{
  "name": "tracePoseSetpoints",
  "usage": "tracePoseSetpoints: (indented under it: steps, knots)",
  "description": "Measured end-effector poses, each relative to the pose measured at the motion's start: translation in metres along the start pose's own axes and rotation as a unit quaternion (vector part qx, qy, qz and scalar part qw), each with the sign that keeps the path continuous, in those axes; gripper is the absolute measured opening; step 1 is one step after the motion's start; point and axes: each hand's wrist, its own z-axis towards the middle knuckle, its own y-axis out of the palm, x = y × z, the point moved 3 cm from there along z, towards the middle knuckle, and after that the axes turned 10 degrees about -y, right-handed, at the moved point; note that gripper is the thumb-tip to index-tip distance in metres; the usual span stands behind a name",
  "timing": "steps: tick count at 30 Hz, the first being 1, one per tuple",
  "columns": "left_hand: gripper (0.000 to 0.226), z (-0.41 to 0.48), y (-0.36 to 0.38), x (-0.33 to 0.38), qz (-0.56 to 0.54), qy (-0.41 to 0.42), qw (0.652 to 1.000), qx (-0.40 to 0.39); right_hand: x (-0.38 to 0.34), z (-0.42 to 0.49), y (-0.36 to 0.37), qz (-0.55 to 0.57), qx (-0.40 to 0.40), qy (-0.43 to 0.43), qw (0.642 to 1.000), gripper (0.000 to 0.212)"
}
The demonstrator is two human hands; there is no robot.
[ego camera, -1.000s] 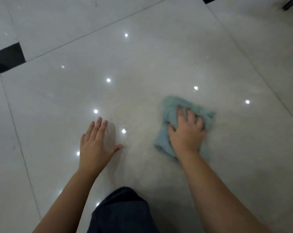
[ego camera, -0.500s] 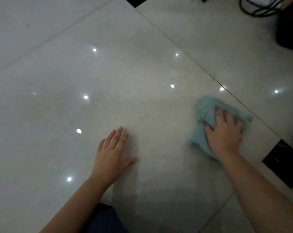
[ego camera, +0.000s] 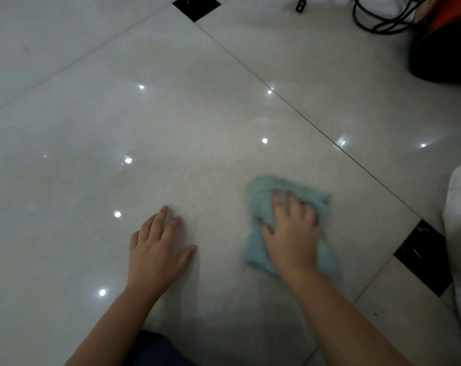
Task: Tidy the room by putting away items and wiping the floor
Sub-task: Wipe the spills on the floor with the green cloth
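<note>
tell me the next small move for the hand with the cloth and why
Probably sweep the right hand and teal cloth sideways across the floor: the hand grips the bunched cloth against it, and the left hand lies flat, bracing.

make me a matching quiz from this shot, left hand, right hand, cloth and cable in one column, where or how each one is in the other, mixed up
Column one
1 left hand
2 right hand
3 cloth
4 cable

Column two
a looped at the top right edge of the view
b flat on the bare floor, fingers straight
c teal, bunched up under a hand
d on top of the cloth, pressing it down

Pairs: 1-b, 2-d, 3-c, 4-a
</note>
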Motion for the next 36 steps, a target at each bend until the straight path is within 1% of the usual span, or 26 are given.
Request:
tracePoseSetpoints:
  steps: [2,3,5,6,7,8,10,11,12,13,14,16,19,20,22,23,24,25,27,28,30,32,34,36]
  knots:
    - [0.064,0.002,-0.001,0.000,-0.003,-0.013,1.000,0.008,-0.035,-0.017,0.009,0.007,-0.012,-0.097,0.995,0.062]
    - [0.064,0.002,-0.001,-0.001,-0.009,-0.020,1.000,0.008,-0.040,-0.021,0.010,0.014,-0.015,-0.134,0.991,0.062]
    - [0.065,0.002,0.001,-0.005,-0.024,-0.028,0.999,0.009,-0.023,-0.011,0.009,0.029,-0.016,-0.162,0.986,0.062]
    - [0.065,0.001,0.003,-0.007,-0.027,-0.029,0.999,0.008,-0.008,-0.002,0.009,0.020,-0.014,-0.156,0.987,0.062]
    - [0.064,0.000,0.004,-0.010,-0.027,-0.028,0.999,0.009,0.008,0.010,0.009,0.009,-0.005,-0.135,0.991,0.063]
    - [0.063,0.000,0.003,-0.013,-0.028,-0.027,0.999,0.012,0.025,0.025,0.007,0.005,0.009,-0.092,0.996,0.064]
    - [0.062,0.001,0.001,-0.020,-0.034,-0.027,0.999,0.016,0.048,0.055,-0.003,0.037,0.035,0.021,0.998,0.066]
    - [0.062,0.002,-0.001,-0.023,-0.036,-0.029,0.999,0.017,0.050,0.067,-0.006,0.056,0.024,0.083,0.995,0.066]
    - [0.062,0.002,-0.003,-0.028,-0.039,-0.033,0.999,0.018,0.043,0.074,-0.005,0.066,-0.001,0.122,0.990,0.065]
    - [0.063,0.002,-0.006,-0.033,-0.041,-0.037,0.998,0.019,0.027,0.078,-0.002,0.064,-0.025,0.120,0.990,0.063]
    - [0.063,0.002,-0.008,-0.040,-0.043,-0.042,0.998,0.020,0.003,0.079,0.000,0.062,-0.034,0.089,0.994,0.063]
    - [0.064,-0.001,-0.011,-0.057,-0.048,-0.064,0.997,0.018,-0.059,0.068,0.007,0.058,-0.032,-0.027,0.997,0.068]
    - [0.069,-0.010,-0.009,-0.085,-0.049,-0.114,0.992,0.016,-0.134,0.035,0.021,0.062,-0.047,-0.174,0.982,0.071]
    - [0.070,-0.014,-0.008,-0.095,-0.050,-0.133,0.990,0.017,-0.146,0.027,0.021,0.073,-0.063,-0.211,0.973,0.071]
    - [0.069,-0.021,-0.006,-0.114,-0.069,-0.180,0.981,0.036,-0.140,0.030,0.023,0.075,-0.064,-0.270,0.958,0.070]
    - [0.067,-0.024,-0.004,-0.123,-0.078,-0.205,0.975,0.042,-0.127,0.037,0.022,0.078,-0.061,-0.269,0.958,0.069]
    - [0.067,-0.027,0.000,-0.130,-0.088,-0.228,0.969,0.033,-0.108,0.046,0.021,0.078,-0.060,-0.239,0.966,0.067]
    - [0.070,-0.029,0.003,-0.134,-0.096,-0.242,0.965,0.014,-0.088,0.054,0.020,0.077,-0.058,-0.187,0.978,0.065]
    - [0.078,-0.034,0.010,-0.134,-0.105,-0.239,0.965,-0.024,-0.061,0.060,0.013,0.072,-0.034,-0.079,0.994,0.059]
    - [0.078,-0.035,0.012,-0.132,-0.110,-0.235,0.965,-0.036,-0.060,0.055,0.013,0.058,-0.022,-0.059,0.996,0.059]
    - [0.078,-0.036,0.014,-0.128,-0.129,-0.244,0.960,-0.043,-0.082,0.031,0.014,0.034,-0.018,-0.092,0.995,0.063]
    - [0.084,-0.033,0.010,-0.124,-0.140,-0.260,0.955,-0.040,-0.121,-0.003,0.018,0.043,-0.027,-0.162,0.986,0.067]
    - [0.087,-0.033,0.008,-0.121,-0.141,-0.265,0.953,-0.045,-0.153,-0.033,0.021,0.066,-0.053,-0.225,0.971,0.074]
    - [0.080,-0.031,0.007,-0.121,-0.149,-0.270,0.950,-0.050,-0.160,-0.037,0.019,0.068,-0.071,-0.268,0.959,0.079]
